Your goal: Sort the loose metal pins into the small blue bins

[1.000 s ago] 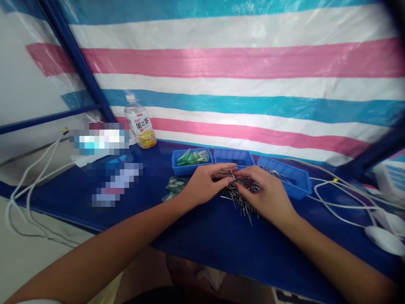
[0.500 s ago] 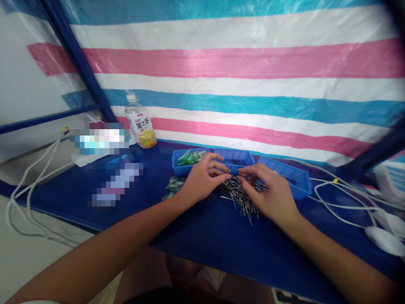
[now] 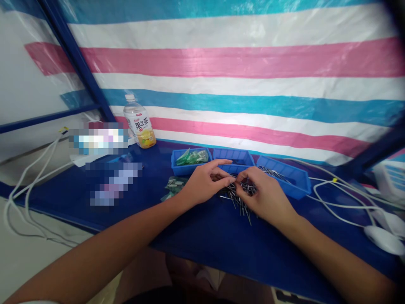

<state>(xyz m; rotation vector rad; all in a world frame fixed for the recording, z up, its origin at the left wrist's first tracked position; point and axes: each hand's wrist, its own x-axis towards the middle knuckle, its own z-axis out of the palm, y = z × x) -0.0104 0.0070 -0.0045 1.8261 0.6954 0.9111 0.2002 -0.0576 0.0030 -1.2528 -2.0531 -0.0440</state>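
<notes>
Over a loose pile of thin metal pins (image 3: 241, 207), my two hands meet almost fingertip to fingertip. My left hand (image 3: 207, 181) has its index finger stretched forward, while the thumb and another finger come together at the tips. From the right, my right hand (image 3: 267, 192) pinches thumb against forefinger close to the left thumb tip. Whatever is between the fingertips is too small to make out. Behind the hands stand a blue bin with green plastic packets (image 3: 193, 157), a middle blue bin (image 3: 234, 154) and a right blue bin (image 3: 299, 185) holding some pins.
Green plastic bags (image 3: 174, 185) lie left of my left forearm. A drink bottle (image 3: 141, 122) stands at the back left, near blurred-out items. White cables (image 3: 348, 206) and a white mouse-like object (image 3: 384, 240) lie at the right. A striped sheet (image 3: 221, 63) hangs behind the blue table (image 3: 202, 236).
My right hand has moved slightly left and down, its thumb and forefinger closing into a pinch. My left fingertips have shifted right, so the hands are now closer together.
</notes>
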